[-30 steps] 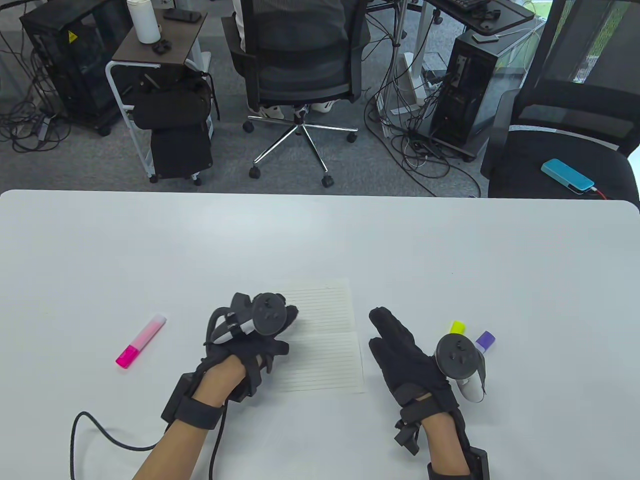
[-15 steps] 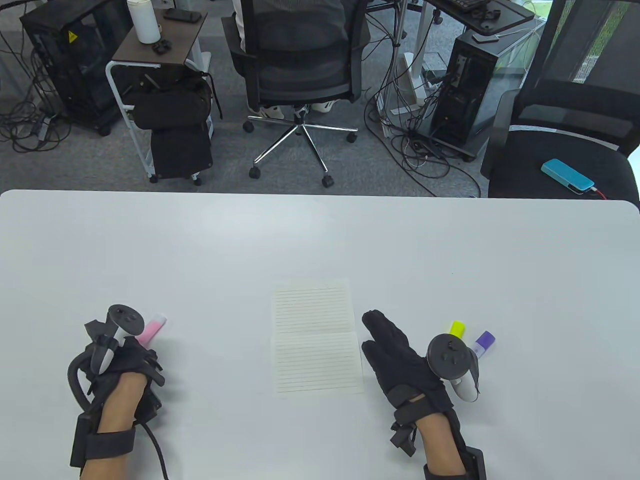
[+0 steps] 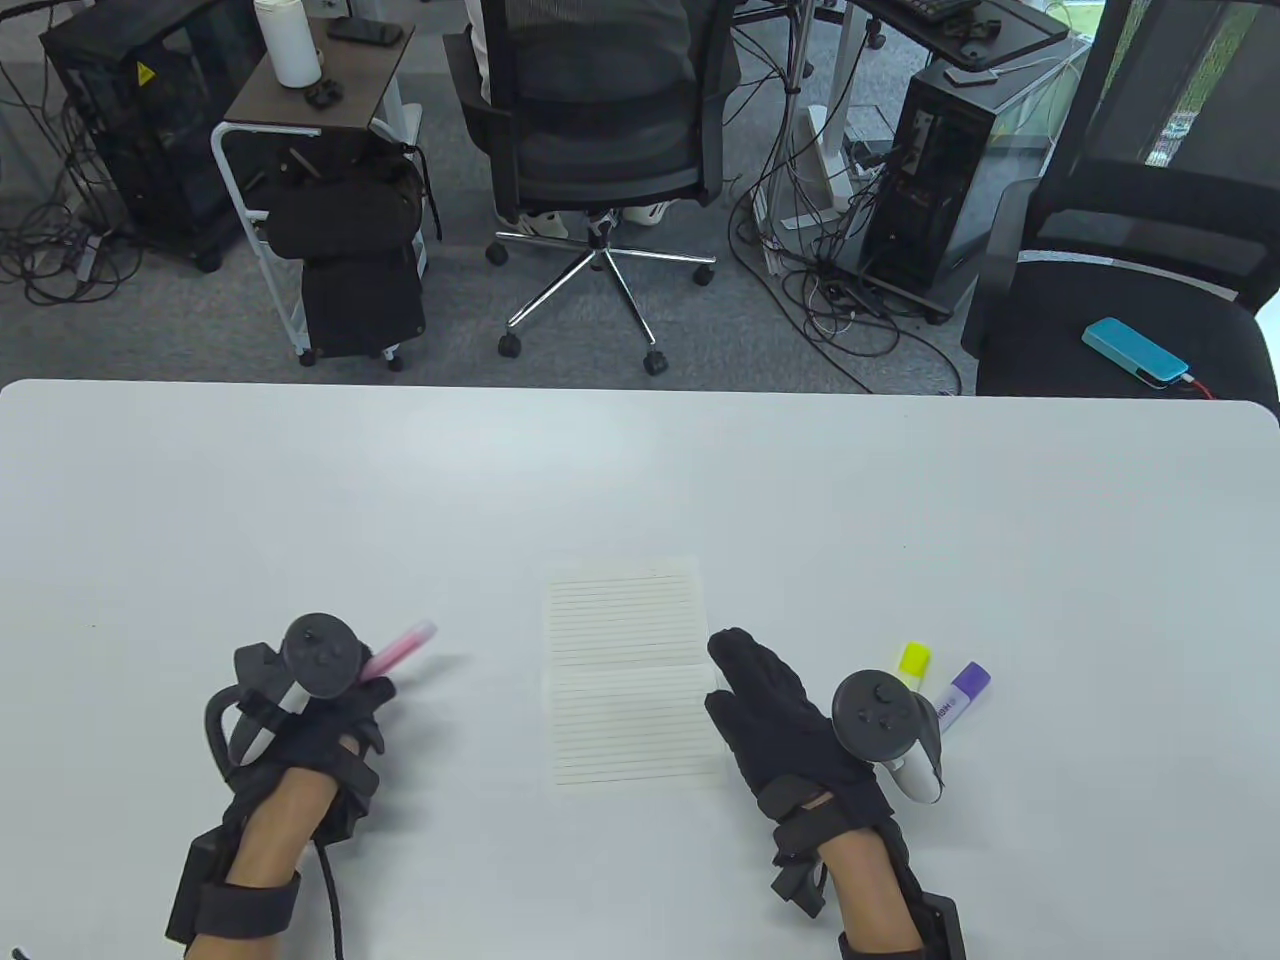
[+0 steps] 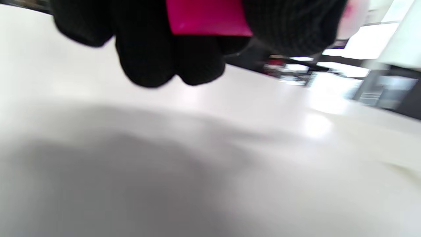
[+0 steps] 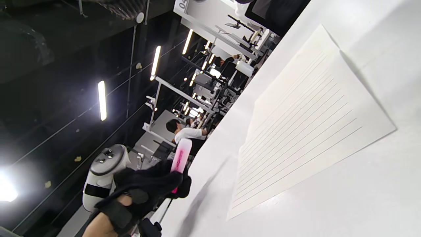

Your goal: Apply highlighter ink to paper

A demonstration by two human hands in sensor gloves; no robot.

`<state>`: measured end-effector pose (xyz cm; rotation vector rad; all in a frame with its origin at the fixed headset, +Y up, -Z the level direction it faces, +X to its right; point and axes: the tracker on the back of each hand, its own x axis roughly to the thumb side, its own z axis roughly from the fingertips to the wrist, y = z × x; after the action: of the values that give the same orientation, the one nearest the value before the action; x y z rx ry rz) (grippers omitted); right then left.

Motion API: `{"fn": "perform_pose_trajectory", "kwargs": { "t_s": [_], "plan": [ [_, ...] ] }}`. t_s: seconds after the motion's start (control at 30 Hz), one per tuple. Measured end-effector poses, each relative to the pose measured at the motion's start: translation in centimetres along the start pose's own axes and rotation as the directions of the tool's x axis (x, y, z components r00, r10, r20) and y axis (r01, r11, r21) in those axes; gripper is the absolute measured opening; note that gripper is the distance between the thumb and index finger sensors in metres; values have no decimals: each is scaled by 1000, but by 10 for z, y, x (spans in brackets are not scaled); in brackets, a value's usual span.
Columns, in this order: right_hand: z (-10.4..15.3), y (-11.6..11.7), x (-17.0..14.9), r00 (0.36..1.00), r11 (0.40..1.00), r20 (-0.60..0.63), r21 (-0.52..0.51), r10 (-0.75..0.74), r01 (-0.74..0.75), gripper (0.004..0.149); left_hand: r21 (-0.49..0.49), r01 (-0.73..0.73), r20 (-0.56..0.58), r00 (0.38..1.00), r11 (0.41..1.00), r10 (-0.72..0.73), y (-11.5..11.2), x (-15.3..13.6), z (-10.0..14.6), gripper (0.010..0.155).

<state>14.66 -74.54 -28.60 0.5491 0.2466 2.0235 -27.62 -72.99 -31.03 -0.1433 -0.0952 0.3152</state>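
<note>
The gloved left hand (image 3: pixel 320 725) is closed around a pink highlighter pen with a pale translucent body (image 3: pixel 400 648), holding it clear of the white tabletop (image 3: pixel 640 470) at the near left. The pale end of the pen sticks out past the fingers toward the far right, blurred in the table view. From the left wrist view only the bright magenta end (image 4: pixel 207 19) shows, wrapped by the black gloved fingers (image 4: pixel 148 62) — the table below is a soft grey blur. The right wrist view catches the same hand (image 5: pixel 148 187) from across the table, with the pen (image 5: pixel 180 156) standing up out of the fist and a shadow beneath it on the table.

The lined sheet of white paper with a crease across its middle (image 3: pixel 632 668) lies flat near the centre of the near edge, to the right of the left hand and apart from it. No ink mark shows on it in either view (image 5: pixel 309 131).

The gloved right hand (image 3: pixel 790 725) rests palm down just right of the paper, fingers stretched out and gripping nothing; its fingertips touch or overlap the sheet's right edge — I cannot tell which. Just beyond its tracker lie two more markers side by side: a highlighter with a yellow cap (image 3: pixel 914 662) and, to the right of it, a white-bodied one with a purple cap (image 3: pixel 962 690), both angled toward the far right.

Beyond the far edge of the table stands a black mesh office chair (image 3: pixel 600 130).
</note>
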Motion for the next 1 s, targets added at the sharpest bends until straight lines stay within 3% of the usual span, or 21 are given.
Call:
{"fn": "perform_pose_trajectory", "kwargs": {
  "t_s": [0.1,0.3,0.43,0.5,0.67,0.9,1.0],
  "plan": [
    [-1,8,11,997,999,70,-12,33,-33,73,-62,-231,282,929,971,239,-17,47,8,53],
    [-7,38,35,969,981,187,83,158,-176,69,-88,-193,484,849,977,211,-40,108,26,55],
    [-13,57,45,947,958,214,111,237,-265,54,-63,-229,520,823,971,228,-46,122,33,54],
    [-14,60,47,946,958,212,93,247,-271,52,-34,-172,522,837,984,165,-48,122,35,54],
    [-14,64,47,951,977,246,53,187,-206,50,-57,-267,557,791,962,252,-50,123,34,58],
    [-16,63,44,966,990,250,105,62,-91,47,-122,-368,555,745,922,371,-44,116,25,59],
    [-16,61,46,958,996,286,64,39,-60,47,-99,-347,577,744,933,337,-39,111,24,59]
  ]
}}
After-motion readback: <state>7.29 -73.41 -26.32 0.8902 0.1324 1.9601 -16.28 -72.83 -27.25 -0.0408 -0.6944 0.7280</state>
